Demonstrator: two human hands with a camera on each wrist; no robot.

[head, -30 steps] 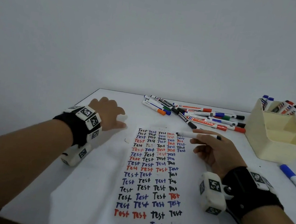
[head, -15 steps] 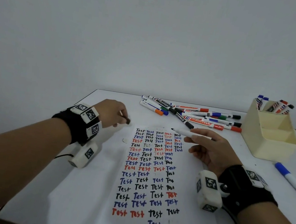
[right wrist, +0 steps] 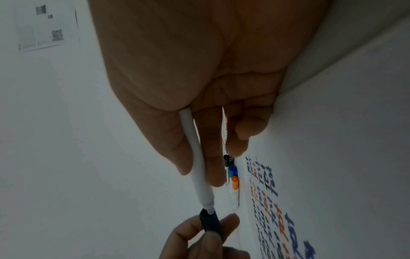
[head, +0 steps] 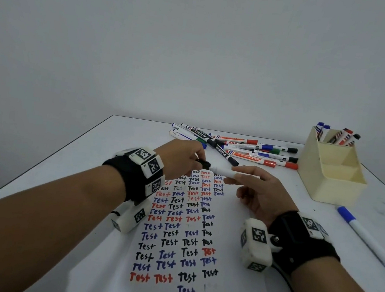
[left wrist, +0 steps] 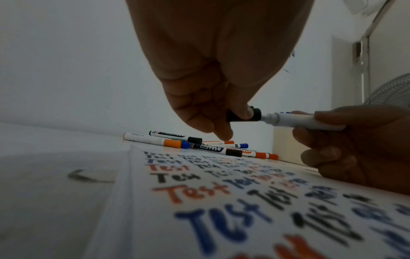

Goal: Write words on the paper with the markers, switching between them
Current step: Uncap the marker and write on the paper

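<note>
A: So, taking the paper (head: 198,244) as the landmark and reading left to right, what's where?

B: Over its far left corner the left hand (head: 182,159) pinches a black cap (head: 202,164) between thumb and fingers. The cap's mouth meets the nib end of the marker (head: 226,173), which lies level above the paper's top rows

A: And the other end?

B: Held in the right hand (head: 261,194), thumb and forefinger closed round the white barrel, the other fingers loosely curled, over the paper's far right edge

A: Capping or uncapping?

B: Can't tell from this alone; the cap sits at the tip, not pushed home

A: How will it handle?

B: Light and stiff, I'd judge, with a smooth barrel that could slip. Best gripped near the nib end, where the right hand has it, so a push or pull on the cap stays straight. The cap is small, so a fingertip pinch suits it

A: Anything further right?

B: Beyond the paper's far edge, a heap of markers (head: 247,150); right of that a cream holder (head: 329,173) with more upright; and a blue marker (head: 367,238) lying off the paper's right side
</note>
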